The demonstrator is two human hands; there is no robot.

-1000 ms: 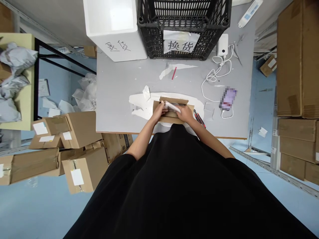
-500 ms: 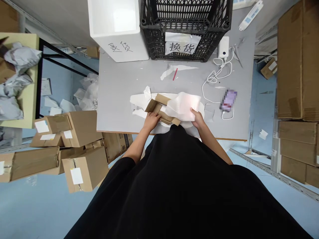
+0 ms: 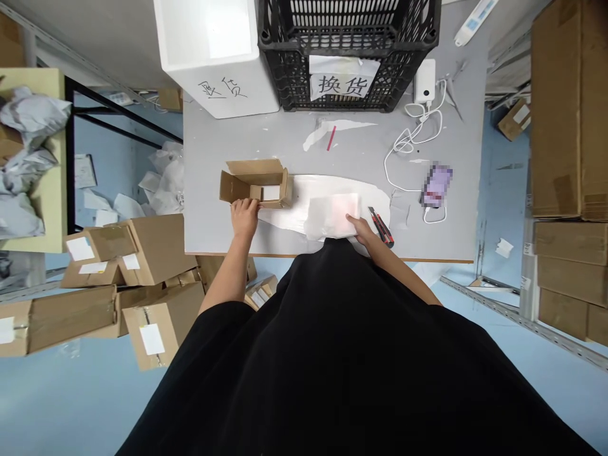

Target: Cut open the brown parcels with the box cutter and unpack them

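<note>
So, a whitish pouch (image 3: 332,214) with a pinkish tint is grasped at its right edge by the right hand (image 3: 361,230), thumb laid on top. Over by the left hand (image 3: 245,218), an open cardboard box (image 3: 254,167) is gripped along its near edge, fingers curled over the wall, flaps spread out, something white seen inside. Between the hands, a white sheet (image 3: 301,190) is spread on the tabletop (image 3: 209,149), partly covered by the pouch. Just right of the right hand, a red and black cutter (image 3: 381,228) can be spotted. Farther out past that hand, a purple phone (image 3: 437,187) (partly pixelated) is hooked up by a white cable (image 3: 403,149) to a white block (image 3: 425,82). Well ahead of both hands, a thin red strip (image 3: 331,138) can be seen, backed by a black crate (image 3: 293,83); a white bin (image 3: 232,104) is parked beyond the left hand, and cartons (image 3: 152,247) are piled left of it, off the tabletop.
</note>
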